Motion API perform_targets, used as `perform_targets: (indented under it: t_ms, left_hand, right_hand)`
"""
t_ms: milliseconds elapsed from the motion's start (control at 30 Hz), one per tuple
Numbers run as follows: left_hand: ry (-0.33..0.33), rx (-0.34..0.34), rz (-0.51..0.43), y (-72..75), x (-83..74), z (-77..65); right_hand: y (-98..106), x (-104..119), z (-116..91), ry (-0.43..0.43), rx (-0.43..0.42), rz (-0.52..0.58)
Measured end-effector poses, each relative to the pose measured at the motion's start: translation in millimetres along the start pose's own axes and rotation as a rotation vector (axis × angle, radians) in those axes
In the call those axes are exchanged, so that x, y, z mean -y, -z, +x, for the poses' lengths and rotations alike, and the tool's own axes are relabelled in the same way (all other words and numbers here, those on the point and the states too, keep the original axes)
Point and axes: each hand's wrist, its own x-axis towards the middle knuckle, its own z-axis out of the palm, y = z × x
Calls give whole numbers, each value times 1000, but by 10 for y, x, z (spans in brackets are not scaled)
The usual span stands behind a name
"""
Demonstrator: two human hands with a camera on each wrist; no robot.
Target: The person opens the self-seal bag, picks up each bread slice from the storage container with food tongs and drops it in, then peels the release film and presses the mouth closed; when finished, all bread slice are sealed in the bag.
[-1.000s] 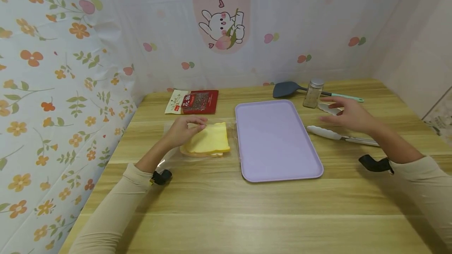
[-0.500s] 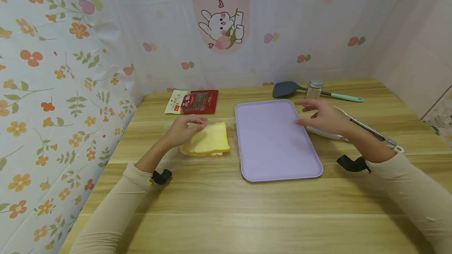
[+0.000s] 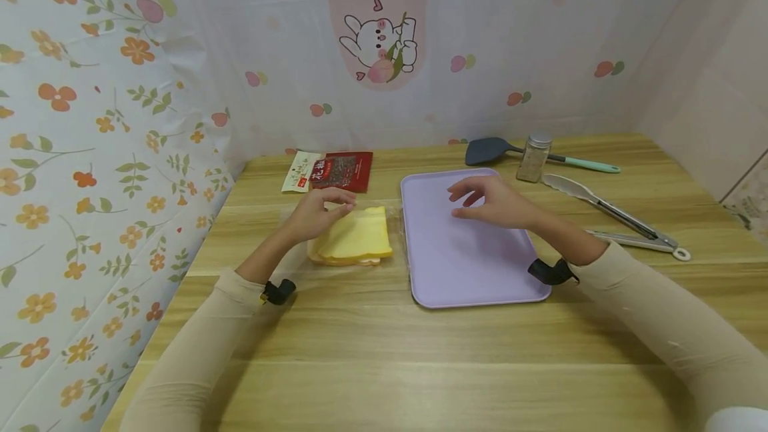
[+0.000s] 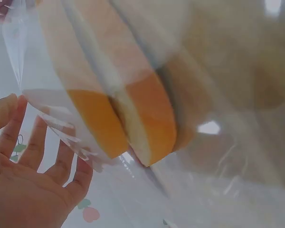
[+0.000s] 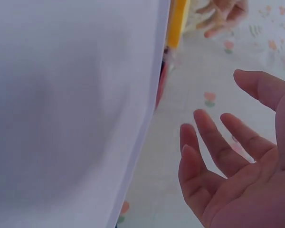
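Note:
My left hand (image 3: 313,216) pinches the edge of a clear plastic bag (image 4: 213,166) between thumb and index finger, the other fingers spread behind the film in the left wrist view. Inside the bag lie bread slices (image 3: 359,235), yellow on top, with orange-brown crusts. My right hand (image 3: 501,204) hovers over a lilac tray (image 3: 474,279), fingers loosely bent and nothing between them. In the right wrist view the tray's pale surface (image 5: 71,95) fills the left side, apart from the hand.
Metal tongs (image 3: 630,220) with white tips lie spread right of the tray. Behind them stand a lidded glass jar (image 3: 533,160) and a dark spatula (image 3: 487,151) with a mint handle. A red spice packet (image 3: 342,171) lies behind the bread.
My right hand has moved left from above the tongs to over the tray, baring the tongs. My left hand stays at the bag, almost unmoved.

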Motion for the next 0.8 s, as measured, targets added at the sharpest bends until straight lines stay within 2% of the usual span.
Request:
perform_targets:
  t_ms: [133, 233, 400, 667, 800]
  left_hand:
    - [3, 29, 19, 34, 19, 67]
    - [37, 77, 25, 64, 48, 100]
    - [99, 141, 41, 109, 129, 142]
    - [192, 130, 83, 198, 304, 148]
    - [211, 148, 92, 243, 406, 133]
  right_hand:
    - [-141, 34, 149, -3, 31, 10]
    - [-243, 59, 254, -22, 57, 6]
    - [-374, 93, 439, -31, 97, -62]
    - [-530, 128, 733, -126, 167, -102]
    - [-599, 117, 854, -125, 172, -118]
